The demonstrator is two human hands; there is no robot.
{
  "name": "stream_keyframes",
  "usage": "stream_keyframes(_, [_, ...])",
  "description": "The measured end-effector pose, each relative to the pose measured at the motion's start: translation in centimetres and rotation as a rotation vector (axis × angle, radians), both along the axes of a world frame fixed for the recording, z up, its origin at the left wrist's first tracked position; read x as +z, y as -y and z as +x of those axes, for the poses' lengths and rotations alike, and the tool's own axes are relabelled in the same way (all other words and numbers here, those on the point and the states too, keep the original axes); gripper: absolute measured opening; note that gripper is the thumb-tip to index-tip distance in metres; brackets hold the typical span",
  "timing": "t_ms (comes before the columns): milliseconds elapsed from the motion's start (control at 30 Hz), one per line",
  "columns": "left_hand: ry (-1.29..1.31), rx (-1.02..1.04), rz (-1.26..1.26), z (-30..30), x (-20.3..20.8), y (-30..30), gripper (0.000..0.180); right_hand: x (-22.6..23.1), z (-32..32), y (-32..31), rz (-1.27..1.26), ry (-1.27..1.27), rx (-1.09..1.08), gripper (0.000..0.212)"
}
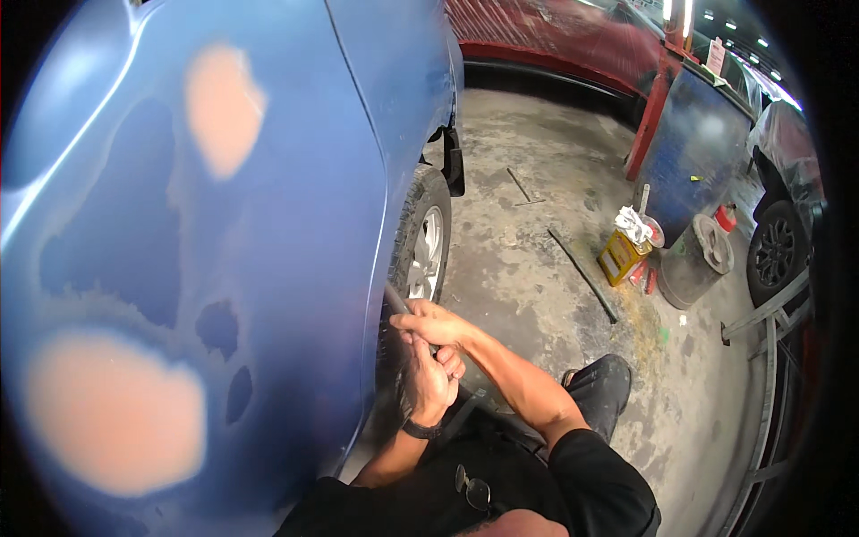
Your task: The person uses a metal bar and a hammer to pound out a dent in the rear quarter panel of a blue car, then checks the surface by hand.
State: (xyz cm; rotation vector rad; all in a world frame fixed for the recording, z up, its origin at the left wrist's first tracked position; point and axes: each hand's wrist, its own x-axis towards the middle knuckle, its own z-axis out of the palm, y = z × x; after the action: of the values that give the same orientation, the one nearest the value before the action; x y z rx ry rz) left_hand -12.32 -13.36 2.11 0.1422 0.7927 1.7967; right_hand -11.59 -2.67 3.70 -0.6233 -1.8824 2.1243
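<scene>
Close beside the edge of a blue car body panel [295, 224], both my hands are closed together near the wheel. My right hand [431, 323] grips a grey rod-like tool [396, 301], whose upper end points toward the panel edge. Just below it, my left hand [431, 380], with a black band on its wrist, has its fingers curled around the tool's lower part. Most of the tool is hidden by the fingers, so its exact kind does not show. The panel bears sanded dull areas and two peach-coloured filler patches [116, 412].
A car wheel [428, 237] stands just beyond my hands. On the concrete floor lie a dark strip [583, 276] and a thin T-shaped bar [520, 186]. Further right are a yellow can [621, 258], a grey bin [693, 268] and a metal frame [771, 358]. A plastic-covered red car [555, 40] stands behind.
</scene>
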Motion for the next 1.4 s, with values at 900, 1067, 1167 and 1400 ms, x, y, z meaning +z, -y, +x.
stream_keyframes(900, [0.106,0.134,0.041,1.1,-2.8,-4.5,0.04,0.1,0.6,-4.0,0.216,-0.045,0.072,0.031])
stream_keyframes(1067, [-0.286,-0.203,-0.05,1.2,-1.6,-5.6,0.037,-1.3,4.4,-4.7,-0.154,-0.303,-0.274,0.029])
stream_keyframes(1167, [-0.239,-0.265,-0.009,3.7,-2.8,-4.9,0.033,-5.6,6.5,-5.0,0.001,-0.203,-0.382,0.026])
stream_keyframes(1400, [-0.096,-0.085,-0.016,4.2,-2.6,-4.4,0.042,0.5,5.5,-4.0,0.162,-0.131,-0.063,0.028])
